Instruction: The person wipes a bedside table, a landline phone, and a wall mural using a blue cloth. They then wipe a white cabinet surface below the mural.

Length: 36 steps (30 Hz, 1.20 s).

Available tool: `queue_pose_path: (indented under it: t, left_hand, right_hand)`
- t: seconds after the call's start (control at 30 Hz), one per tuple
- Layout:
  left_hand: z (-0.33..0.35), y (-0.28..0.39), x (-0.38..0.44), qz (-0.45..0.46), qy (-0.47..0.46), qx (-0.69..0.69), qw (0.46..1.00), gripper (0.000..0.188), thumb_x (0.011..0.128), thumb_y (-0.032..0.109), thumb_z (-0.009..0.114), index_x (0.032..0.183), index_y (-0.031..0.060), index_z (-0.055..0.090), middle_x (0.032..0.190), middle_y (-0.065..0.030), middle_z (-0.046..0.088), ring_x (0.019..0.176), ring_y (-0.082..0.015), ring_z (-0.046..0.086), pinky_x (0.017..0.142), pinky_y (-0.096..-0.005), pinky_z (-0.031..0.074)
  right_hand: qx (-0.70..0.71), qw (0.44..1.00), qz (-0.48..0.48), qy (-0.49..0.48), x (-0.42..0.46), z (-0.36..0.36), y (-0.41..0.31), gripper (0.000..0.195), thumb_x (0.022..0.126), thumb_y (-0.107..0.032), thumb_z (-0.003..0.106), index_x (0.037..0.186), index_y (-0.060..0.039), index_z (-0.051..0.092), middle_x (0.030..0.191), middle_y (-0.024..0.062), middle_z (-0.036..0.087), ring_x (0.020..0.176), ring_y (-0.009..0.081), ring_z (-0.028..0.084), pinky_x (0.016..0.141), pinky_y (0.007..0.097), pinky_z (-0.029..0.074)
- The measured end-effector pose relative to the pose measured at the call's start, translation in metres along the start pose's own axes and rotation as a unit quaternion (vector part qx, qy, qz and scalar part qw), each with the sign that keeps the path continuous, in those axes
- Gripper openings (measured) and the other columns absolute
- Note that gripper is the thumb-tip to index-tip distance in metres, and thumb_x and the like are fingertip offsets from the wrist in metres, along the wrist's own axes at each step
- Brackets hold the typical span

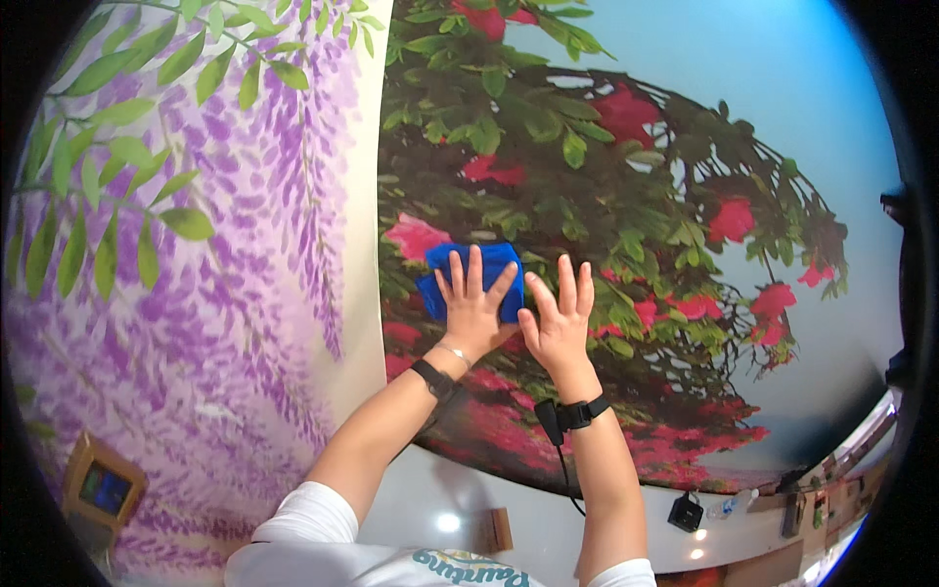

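My left hand lies flat with spread fingers on a folded blue cloth, pressing it against a large printed flower picture. Dark green leaves and pink-red blossoms cover much of that picture, with pale blue above and to the right. Just right of the cloth, my right hand is at the same picture, its fingers apart and nothing held. Whether its palm rests fully on the surface is hard to tell. Black straps circle both wrists; a black cable hangs from the right wrist's device.
On the left, a wall painted with purple wisteria meets the picture along a pale vertical strip. A framed picture is at the lower left. Below the panel's curved lower edge are a black box and a clear plastic bottle.
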<state>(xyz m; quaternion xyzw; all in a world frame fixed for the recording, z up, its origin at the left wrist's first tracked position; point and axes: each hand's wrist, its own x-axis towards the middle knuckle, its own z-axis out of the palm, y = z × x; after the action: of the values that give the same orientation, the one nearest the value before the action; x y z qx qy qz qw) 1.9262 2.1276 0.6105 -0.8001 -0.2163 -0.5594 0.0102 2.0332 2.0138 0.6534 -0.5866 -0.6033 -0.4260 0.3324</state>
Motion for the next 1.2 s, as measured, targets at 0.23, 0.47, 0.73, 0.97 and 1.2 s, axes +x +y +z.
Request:
queue_pose_path:
  t: [0.23,0.47,0.73,0.97,1.2]
  left_hand:
    - [-0.024,-0.037,0.067,0.072,0.077,0.047,0.993,0.064,0.081,0.042,0.065,0.141,0.0325,0.045,0.154,-0.0237,0.020,0.137,-0.0520,0.018,0.103,-0.0714,0.014]
    - [-0.048,-0.034,0.172,0.071,0.194,0.127,0.970,0.079,0.084,0.055,0.060,0.146,0.0137,0.035,0.152,-0.0190,0.026,0.139,-0.0430,0.023,0.108,-0.0626,0.013]
    - [-0.005,-0.043,0.045,0.202,0.046,0.100,0.973,0.072,0.081,0.054,0.060,0.143,0.0231,0.043,0.154,-0.0159,0.026,0.143,-0.0367,0.019,0.111,-0.0585,0.013]
    - [-0.047,0.003,0.173,0.161,0.148,0.062,0.974,0.068,0.086,0.043,0.059,0.145,0.0153,0.039,0.152,-0.0169,0.030,0.139,-0.0385,0.027,0.110,-0.0569,0.018]
    - [-0.032,0.037,0.170,0.258,0.071,0.058,0.962,0.068,0.094,0.056,0.039,0.147,0.0140,0.035,0.155,-0.0108,0.028,0.143,-0.0336,0.022,0.114,-0.0539,0.010]
  right_hand:
    - [-0.131,0.988,-0.049,0.060,-0.017,0.040,0.008,0.048,0.096,-0.055,0.038,0.131,-0.0254,0.056,0.145,0.0089,0.042,0.137,0.0358,0.033,0.111,0.0490,0.025]
    - [-0.153,0.985,-0.052,0.063,-0.011,0.045,0.005,0.047,0.096,-0.052,0.040,0.128,-0.0227,0.058,0.143,0.0115,0.045,0.135,0.0361,0.035,0.109,0.0492,0.027]
    - [-0.108,0.982,-0.050,0.147,-0.018,0.048,0.006,0.044,0.097,-0.050,0.041,0.127,-0.0201,0.053,0.141,0.0142,0.043,0.134,0.0360,0.034,0.111,0.0503,0.024]
    - [-0.126,0.977,-0.043,0.168,-0.026,0.052,0.012,0.046,0.096,-0.051,0.042,0.128,-0.0192,0.051,0.141,0.0156,0.040,0.134,0.0370,0.033,0.111,0.0514,0.023]
    - [-0.104,0.960,0.018,0.260,-0.028,0.055,0.015,0.049,0.097,-0.052,0.037,0.129,-0.0154,0.045,0.142,0.0225,0.034,0.135,0.0407,0.030,0.111,0.0565,0.019]
